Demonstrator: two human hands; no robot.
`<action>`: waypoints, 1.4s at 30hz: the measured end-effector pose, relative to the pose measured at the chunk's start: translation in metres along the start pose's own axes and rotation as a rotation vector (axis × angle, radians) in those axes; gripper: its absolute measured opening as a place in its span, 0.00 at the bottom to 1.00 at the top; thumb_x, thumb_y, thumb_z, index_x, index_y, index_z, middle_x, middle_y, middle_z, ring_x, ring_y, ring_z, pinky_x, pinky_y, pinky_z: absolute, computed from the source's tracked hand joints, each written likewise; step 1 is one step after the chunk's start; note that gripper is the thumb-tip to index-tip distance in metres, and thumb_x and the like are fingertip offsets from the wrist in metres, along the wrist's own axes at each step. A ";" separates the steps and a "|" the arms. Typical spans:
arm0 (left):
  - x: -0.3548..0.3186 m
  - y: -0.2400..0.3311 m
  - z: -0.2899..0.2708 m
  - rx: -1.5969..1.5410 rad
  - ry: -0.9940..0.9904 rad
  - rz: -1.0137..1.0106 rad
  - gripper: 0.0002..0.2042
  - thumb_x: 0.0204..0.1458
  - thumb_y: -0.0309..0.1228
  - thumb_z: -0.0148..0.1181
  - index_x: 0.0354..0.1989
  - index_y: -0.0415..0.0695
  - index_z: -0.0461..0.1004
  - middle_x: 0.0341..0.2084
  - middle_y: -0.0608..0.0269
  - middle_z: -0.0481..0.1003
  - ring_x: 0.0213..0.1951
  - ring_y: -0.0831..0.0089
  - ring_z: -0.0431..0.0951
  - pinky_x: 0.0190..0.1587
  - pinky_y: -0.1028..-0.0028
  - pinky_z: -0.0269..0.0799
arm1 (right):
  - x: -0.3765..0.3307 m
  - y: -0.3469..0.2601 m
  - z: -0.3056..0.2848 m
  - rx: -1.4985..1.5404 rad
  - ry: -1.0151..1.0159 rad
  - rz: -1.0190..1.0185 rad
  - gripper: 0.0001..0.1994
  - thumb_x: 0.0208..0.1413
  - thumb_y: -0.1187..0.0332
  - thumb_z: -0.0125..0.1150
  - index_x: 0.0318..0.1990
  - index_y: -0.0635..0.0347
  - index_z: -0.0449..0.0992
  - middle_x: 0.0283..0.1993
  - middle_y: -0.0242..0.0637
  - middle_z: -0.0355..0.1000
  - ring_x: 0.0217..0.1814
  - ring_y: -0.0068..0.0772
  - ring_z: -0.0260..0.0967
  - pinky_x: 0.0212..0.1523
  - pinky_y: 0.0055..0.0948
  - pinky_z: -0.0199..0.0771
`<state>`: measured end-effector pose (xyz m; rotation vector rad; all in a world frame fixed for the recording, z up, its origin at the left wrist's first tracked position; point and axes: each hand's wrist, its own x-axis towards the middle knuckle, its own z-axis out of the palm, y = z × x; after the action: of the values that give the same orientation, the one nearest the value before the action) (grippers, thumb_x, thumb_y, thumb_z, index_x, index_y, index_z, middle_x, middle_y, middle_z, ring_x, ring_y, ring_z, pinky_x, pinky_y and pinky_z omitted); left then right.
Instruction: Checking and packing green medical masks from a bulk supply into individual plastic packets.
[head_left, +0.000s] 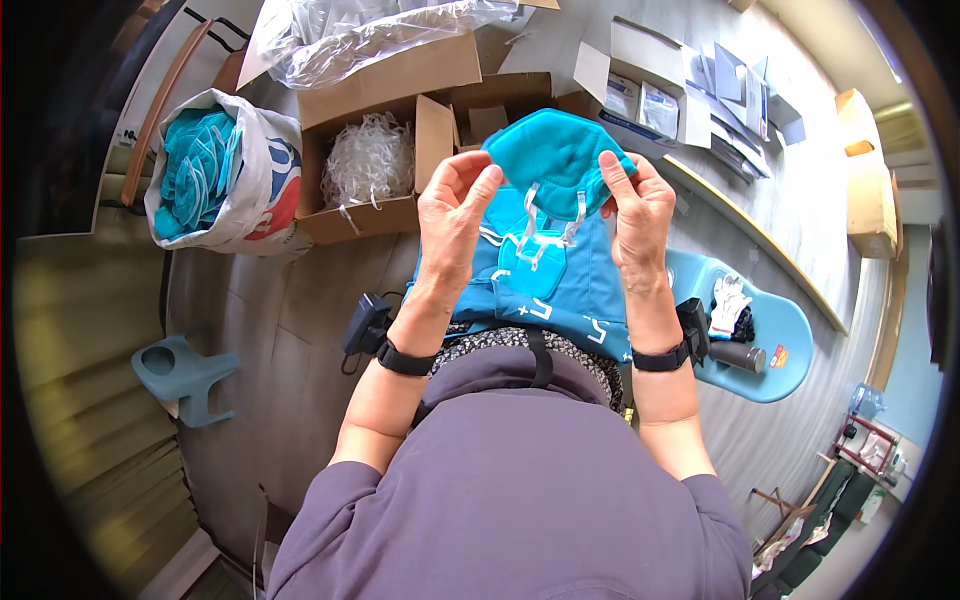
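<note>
A teal face mask (555, 150) is stretched out between my two hands, with white straps hanging below it. My left hand (455, 205) has thumb and fingers closed at the mask's left edge. At the opposite edge, the thumb of my right hand (640, 205) presses the mask against the fingers. Under it, another teal mask (535, 272) lies with its white straps on a blue cloth (590, 255) spread over my lap. Both wrists wear black bands with small dark devices.
Beyond my lap stands a cardboard box (330, 225) of white straps. To its left is a white sack (255, 205) full of teal masks. A blue stool (785, 345) at right bears gloves and a dark bottle (738, 355). A grey-blue stool (185, 375) is at left.
</note>
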<state>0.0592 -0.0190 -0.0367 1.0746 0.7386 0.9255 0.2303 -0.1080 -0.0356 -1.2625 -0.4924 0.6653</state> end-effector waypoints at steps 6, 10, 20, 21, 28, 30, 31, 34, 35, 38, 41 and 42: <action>-0.008 -0.012 0.012 -0.007 -0.160 -0.084 0.10 0.58 0.30 0.64 0.43 0.37 0.75 0.33 0.64 0.80 0.36 0.78 0.79 0.43 0.78 0.74 | -0.004 -0.007 0.005 -0.050 0.083 -0.062 0.11 0.55 0.64 0.70 0.33 0.63 0.79 0.23 0.24 0.71 0.18 0.14 0.62 0.19 0.17 0.61; -0.014 -0.013 0.024 0.017 -0.208 -0.118 0.09 0.58 0.30 0.64 0.41 0.37 0.77 0.33 0.65 0.80 0.37 0.80 0.78 0.42 0.79 0.73 | -0.003 -0.002 0.006 -0.041 0.143 -0.112 0.10 0.56 0.65 0.70 0.32 0.63 0.78 0.22 0.25 0.70 0.18 0.14 0.61 0.19 0.17 0.60; -0.024 -0.008 0.020 0.133 -0.481 -0.139 0.16 0.67 0.35 0.49 0.29 0.38 0.74 0.25 0.63 0.77 0.28 0.80 0.70 0.32 0.77 0.67 | -0.003 0.005 0.003 -0.131 0.194 -0.131 0.10 0.56 0.66 0.69 0.29 0.61 0.76 0.20 0.24 0.69 0.18 0.13 0.60 0.18 0.16 0.59; -0.026 0.002 0.013 0.007 -0.475 -0.135 0.17 0.67 0.34 0.47 0.28 0.39 0.72 0.24 0.61 0.76 0.28 0.77 0.70 0.37 0.74 0.69 | 0.001 0.007 -0.005 -0.127 0.225 -0.112 0.10 0.57 0.66 0.69 0.30 0.61 0.76 0.21 0.24 0.70 0.18 0.13 0.61 0.18 0.16 0.60; -0.016 0.058 -0.014 -0.435 -0.425 -0.079 0.17 0.67 0.38 0.40 0.25 0.46 0.63 0.19 0.64 0.65 0.31 0.67 0.71 0.48 0.63 0.68 | 0.007 0.037 -0.052 -0.227 0.234 0.078 0.10 0.56 0.66 0.68 0.28 0.61 0.77 0.21 0.25 0.70 0.18 0.14 0.62 0.18 0.17 0.62; -0.018 0.046 -0.002 -0.299 -0.472 -0.229 0.15 0.66 0.36 0.41 0.27 0.43 0.67 0.23 0.61 0.70 0.32 0.65 0.73 0.45 0.66 0.70 | 0.004 0.047 -0.053 -0.482 0.060 0.114 0.07 0.55 0.68 0.68 0.37 0.61 0.78 0.28 0.28 0.74 0.21 0.14 0.65 0.21 0.19 0.67; -0.015 0.036 -0.001 -0.238 -0.509 -0.273 0.15 0.66 0.35 0.43 0.30 0.40 0.70 0.26 0.60 0.73 0.32 0.66 0.76 0.41 0.69 0.72 | 0.004 0.054 -0.058 -0.713 0.050 -0.097 0.09 0.55 0.69 0.67 0.41 0.61 0.77 0.33 0.29 0.74 0.22 0.14 0.65 0.24 0.19 0.68; -0.014 0.013 0.002 -0.103 -0.493 -0.488 0.19 0.67 0.39 0.43 0.39 0.35 0.75 0.32 0.57 0.78 0.32 0.69 0.78 0.41 0.72 0.75 | -0.008 0.034 -0.037 -0.913 -0.109 -0.225 0.24 0.53 0.75 0.63 0.59 0.58 0.70 0.54 0.34 0.73 0.31 0.13 0.68 0.37 0.19 0.73; -0.014 0.012 0.002 -0.121 -0.495 -0.513 0.19 0.67 0.39 0.43 0.40 0.35 0.76 0.32 0.57 0.78 0.32 0.69 0.78 0.41 0.71 0.75 | -0.011 0.017 -0.029 -0.689 -0.259 -0.106 0.24 0.53 0.76 0.62 0.60 0.59 0.70 0.54 0.34 0.73 0.32 0.14 0.68 0.38 0.19 0.73; -0.017 0.013 0.001 -0.168 -0.508 -0.579 0.22 0.67 0.44 0.42 0.43 0.36 0.77 0.34 0.57 0.80 0.30 0.70 0.79 0.40 0.74 0.76 | -0.021 -0.002 -0.012 -0.158 -0.560 0.169 0.22 0.56 0.78 0.59 0.59 0.60 0.70 0.52 0.33 0.74 0.33 0.14 0.68 0.38 0.20 0.72; -0.018 0.026 0.003 -0.125 -0.480 -0.634 0.20 0.68 0.42 0.43 0.43 0.38 0.77 0.31 0.60 0.79 0.29 0.74 0.78 0.38 0.75 0.75 | -0.025 0.007 -0.005 -0.061 -0.649 0.240 0.15 0.59 0.79 0.57 0.54 0.62 0.74 0.44 0.30 0.75 0.32 0.14 0.67 0.37 0.19 0.71; -0.018 0.025 0.002 -0.083 -0.488 -0.601 0.19 0.68 0.42 0.44 0.40 0.39 0.76 0.29 0.62 0.78 0.28 0.76 0.77 0.36 0.76 0.74 | -0.022 0.017 -0.011 -0.095 -0.677 0.231 0.12 0.60 0.79 0.56 0.51 0.63 0.76 0.41 0.29 0.75 0.32 0.14 0.66 0.36 0.19 0.71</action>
<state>0.0466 -0.0306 -0.0114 0.8782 0.5550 0.1648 0.2191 -0.1282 -0.0544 -1.1732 -0.9474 1.2902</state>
